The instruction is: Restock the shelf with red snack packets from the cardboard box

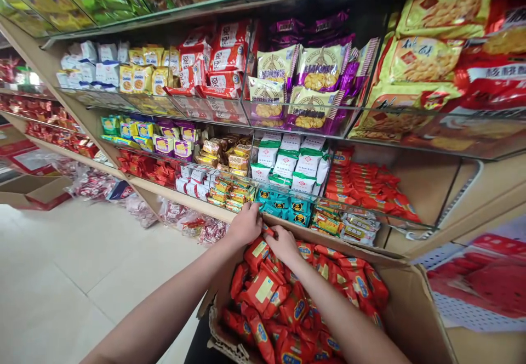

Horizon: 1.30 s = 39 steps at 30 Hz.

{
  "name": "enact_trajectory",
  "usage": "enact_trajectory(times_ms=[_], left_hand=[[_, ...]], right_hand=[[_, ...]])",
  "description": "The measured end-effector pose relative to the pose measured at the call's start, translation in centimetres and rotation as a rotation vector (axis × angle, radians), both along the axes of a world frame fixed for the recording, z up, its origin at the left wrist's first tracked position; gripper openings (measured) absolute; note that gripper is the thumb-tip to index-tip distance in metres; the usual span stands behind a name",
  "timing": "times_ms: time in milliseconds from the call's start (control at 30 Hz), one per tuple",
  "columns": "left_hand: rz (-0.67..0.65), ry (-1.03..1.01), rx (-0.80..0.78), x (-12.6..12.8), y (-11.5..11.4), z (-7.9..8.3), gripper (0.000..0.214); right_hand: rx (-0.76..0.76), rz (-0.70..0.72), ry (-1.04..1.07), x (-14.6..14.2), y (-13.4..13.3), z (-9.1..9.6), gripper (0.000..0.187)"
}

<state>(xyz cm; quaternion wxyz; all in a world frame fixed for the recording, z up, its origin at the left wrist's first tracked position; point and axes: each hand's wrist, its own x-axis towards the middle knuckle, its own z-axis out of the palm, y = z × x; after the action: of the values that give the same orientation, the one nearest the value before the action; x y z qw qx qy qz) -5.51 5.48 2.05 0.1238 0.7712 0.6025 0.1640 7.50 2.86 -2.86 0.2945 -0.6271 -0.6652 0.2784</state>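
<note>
A cardboard box (pixel 400 298) full of red snack packets (pixel 263 290) stands in front of me, close against the shelf unit. My right hand (pixel 285 246) is over the far left part of the box, its fingers closed on a small red packet (pixel 269 232), of which only a part shows. Just left of it, my left hand (pixel 246 224) is at the box's far left corner with its fingers curled shut. Whatever is in that hand is hidden. Teal packets (pixel 298 210) on the bottom shelf lie right behind my hands.
Glass-fronted shelves hold green-and-white packets (pixel 285 164), stacked red packets (pixel 361 183) and purple-and-cream biscuit packets (pixel 318 68). Bagged goods (pixel 181 216) lie on the floor under the shelf. A second cardboard box (pixel 33 191) stands at the left, and a perforated white basket (pixel 452 293) at the right.
</note>
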Motion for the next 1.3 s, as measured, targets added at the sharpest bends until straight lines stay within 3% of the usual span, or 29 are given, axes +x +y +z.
enact_trajectory(times_ms=[100,167,267,333,400,467,600,733,867,1033,1100,1233,1300], left_hand=[[0.009,-0.016,0.031,-0.6,0.0,0.1,0.047],[-0.014,-0.062,0.143,-0.8,-0.3,0.6,0.046],[-0.151,-0.259,0.326,-0.4,-1.6,2.2,0.035],[-0.300,-0.411,0.256,0.8,-2.9,3.3,0.032],[-0.421,-0.502,0.071,2.8,-4.0,3.9,0.031],[-0.427,-0.604,-0.074,5.1,-4.9,3.8,0.037],[-0.243,-0.930,-0.305,8.9,-6.4,2.4,0.044],[-0.217,-1.034,-0.387,10.1,-7.0,1.4,0.048],[-0.203,-1.061,-0.374,9.6,-7.2,0.3,0.049],[-0.066,-1.108,-0.433,9.4,-7.5,-1.4,0.051],[-0.054,-1.067,-0.442,9.4,-7.5,-1.7,0.052],[-0.089,-0.967,-0.303,8.8,-7.3,-1.4,0.039],[-0.177,-0.958,-0.282,8.3,-7.1,-0.8,0.041]], right_hand=[[0.017,0.001,0.028,0.8,-0.6,0.3,0.028],[0.051,0.009,0.042,2.3,-1.9,1.2,0.032],[0.096,0.036,0.114,5.3,-4.3,3.3,0.035],[0.115,0.079,0.215,7.1,-5.7,4.9,0.034],[0.128,0.086,0.341,8.2,-6.9,6.1,0.033],[0.144,-0.029,0.481,8.4,-7.7,6.5,0.034],[0.163,-0.470,0.725,7.8,-8.3,5.1,0.036],[0.201,-0.621,0.586,8.0,-8.4,3.4,0.039],[0.216,-0.643,0.428,8.0,-8.7,2.7,0.041],[0.032,-0.670,0.852,6.6,-8.8,1.8,0.038],[-0.005,-0.664,0.927,6.7,-8.7,1.4,0.037],[0.124,-0.493,0.671,8.5,-9.0,1.1,0.034],[0.160,-0.368,0.517,9.5,-9.2,1.2,0.034]])
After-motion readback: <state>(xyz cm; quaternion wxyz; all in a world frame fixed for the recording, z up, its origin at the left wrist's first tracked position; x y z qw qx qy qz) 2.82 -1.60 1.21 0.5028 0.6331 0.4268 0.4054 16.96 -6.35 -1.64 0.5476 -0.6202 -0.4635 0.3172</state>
